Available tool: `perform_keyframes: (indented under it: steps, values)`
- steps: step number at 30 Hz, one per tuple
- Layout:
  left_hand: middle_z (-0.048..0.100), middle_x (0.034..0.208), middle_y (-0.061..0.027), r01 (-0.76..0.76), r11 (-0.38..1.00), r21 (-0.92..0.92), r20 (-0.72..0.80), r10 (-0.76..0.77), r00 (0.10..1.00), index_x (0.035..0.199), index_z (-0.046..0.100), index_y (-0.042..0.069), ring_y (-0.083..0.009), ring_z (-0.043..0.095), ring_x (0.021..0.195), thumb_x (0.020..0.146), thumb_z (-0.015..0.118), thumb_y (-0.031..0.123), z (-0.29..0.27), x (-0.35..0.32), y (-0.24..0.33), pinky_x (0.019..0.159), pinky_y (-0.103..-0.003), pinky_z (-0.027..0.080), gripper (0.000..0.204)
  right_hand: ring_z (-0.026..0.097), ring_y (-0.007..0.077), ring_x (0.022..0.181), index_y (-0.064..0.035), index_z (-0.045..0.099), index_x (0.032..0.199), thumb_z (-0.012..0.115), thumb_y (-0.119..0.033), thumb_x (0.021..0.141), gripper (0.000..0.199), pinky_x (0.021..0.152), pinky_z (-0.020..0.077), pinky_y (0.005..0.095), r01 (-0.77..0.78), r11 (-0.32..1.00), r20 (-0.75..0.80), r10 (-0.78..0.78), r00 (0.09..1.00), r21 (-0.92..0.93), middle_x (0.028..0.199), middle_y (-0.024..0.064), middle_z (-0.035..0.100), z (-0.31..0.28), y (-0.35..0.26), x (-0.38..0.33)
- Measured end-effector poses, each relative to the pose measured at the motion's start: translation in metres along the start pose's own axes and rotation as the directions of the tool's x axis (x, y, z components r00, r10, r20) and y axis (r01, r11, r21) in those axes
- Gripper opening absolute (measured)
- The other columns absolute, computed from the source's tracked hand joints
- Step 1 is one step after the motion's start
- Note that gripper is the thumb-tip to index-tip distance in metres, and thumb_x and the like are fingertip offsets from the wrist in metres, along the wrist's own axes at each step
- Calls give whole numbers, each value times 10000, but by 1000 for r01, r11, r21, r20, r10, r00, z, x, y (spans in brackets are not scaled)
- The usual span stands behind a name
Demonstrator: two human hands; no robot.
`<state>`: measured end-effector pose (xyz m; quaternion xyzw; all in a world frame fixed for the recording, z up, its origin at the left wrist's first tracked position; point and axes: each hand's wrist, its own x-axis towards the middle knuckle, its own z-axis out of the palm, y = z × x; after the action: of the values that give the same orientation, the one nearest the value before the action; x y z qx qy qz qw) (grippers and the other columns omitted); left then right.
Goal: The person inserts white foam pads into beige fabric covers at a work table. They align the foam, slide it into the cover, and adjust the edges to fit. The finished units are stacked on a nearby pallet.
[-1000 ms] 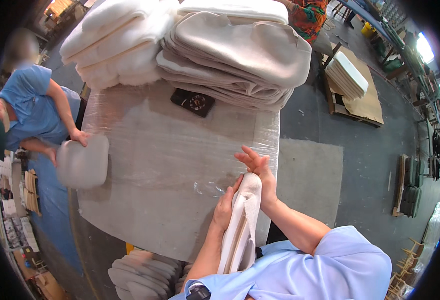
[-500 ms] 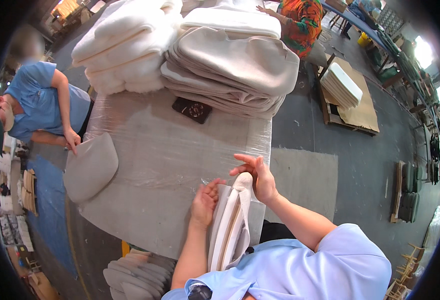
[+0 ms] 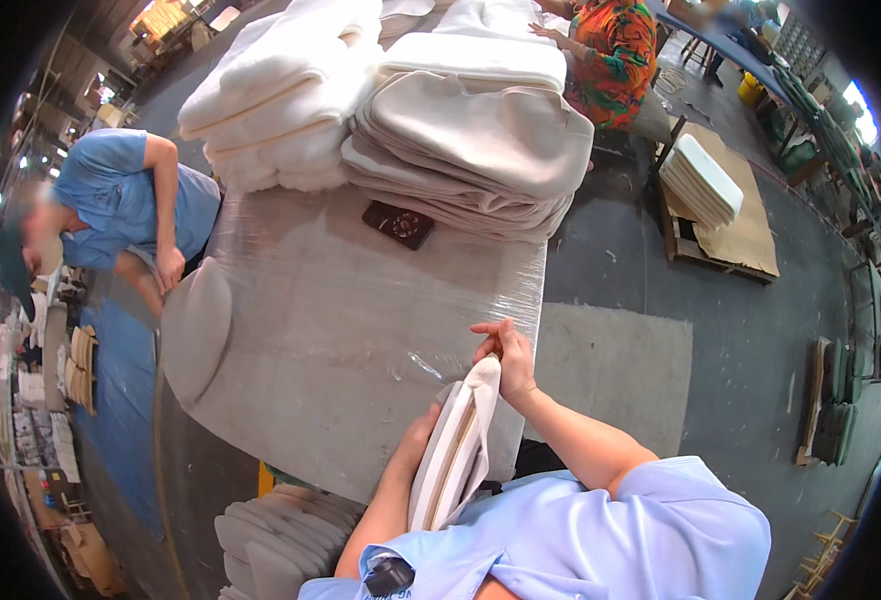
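A padded seat cushion (image 3: pixel 443 465) stands on edge against my body at the table's near edge. White padding and a thin tan board edge show between its sides, with a grey fabric cover (image 3: pixel 480 440) partly around it. My left hand (image 3: pixel 419 437) lies along the cushion's left side and grips it, the fingertips hidden. At its far tip, my right hand (image 3: pixel 511 358) has its fingers bent over the edge of the grey cover, one finger pointing left.
On the wrapped table (image 3: pixel 311 310) stand stacked white padding (image 3: pixel 271 95) and folded grey covers (image 3: pixel 471 140), with a dark patterned flat object (image 3: pixel 398 224) before them. At left, a co-worker (image 3: pixel 126 200) handles a grey seat piece (image 3: pixel 199 330). Grey pieces (image 3: pixel 276 540) are stacked below.
My left hand has moved from beside the cushion's top down onto its left side. My right hand has closed in on the cover's tip. The co-worker has tilted the grey piece.
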<state>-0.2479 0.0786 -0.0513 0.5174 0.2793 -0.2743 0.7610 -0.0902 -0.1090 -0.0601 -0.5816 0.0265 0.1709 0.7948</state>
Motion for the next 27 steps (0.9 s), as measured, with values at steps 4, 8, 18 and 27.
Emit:
perform_keyframes:
  steps: [4,8,18,27]
  values:
    - [696,1283,-104,-45,999,-18,-30,45,999,1381,635,13,-167,622,1211,1096,615,346,-25,-63,-41,1052,-325,478,439,644,142,677,31,706,1240,326,-649,1127,787,716,541,289,-122,991,38,120,992,48,770,70,692,-13,13,0]
    - [721,1142,-57,18,1000,-7,-176,-19,984,1234,663,25,-121,651,1083,1034,715,170,-41,-129,-74,988,-295,506,252,678,166,836,22,689,1283,345,-670,1113,791,803,565,324,-226,969,138,211,968,104,954,100,734,-13,15,-21]
    - [715,928,-12,-215,976,14,-220,213,952,1155,700,-1,-92,628,777,1026,668,101,16,-244,-48,750,-260,512,167,718,252,929,25,730,1139,495,-639,1079,706,875,600,394,-448,863,245,393,886,235,1023,142,753,-30,21,-13]
    - [693,1231,-15,-16,996,-85,-513,-30,858,1425,647,44,-127,604,1063,1081,658,421,9,-254,-194,940,-291,486,511,727,258,1016,36,727,1192,591,-504,1082,567,936,586,403,-437,899,348,404,846,17,1113,156,756,-44,-3,-12]
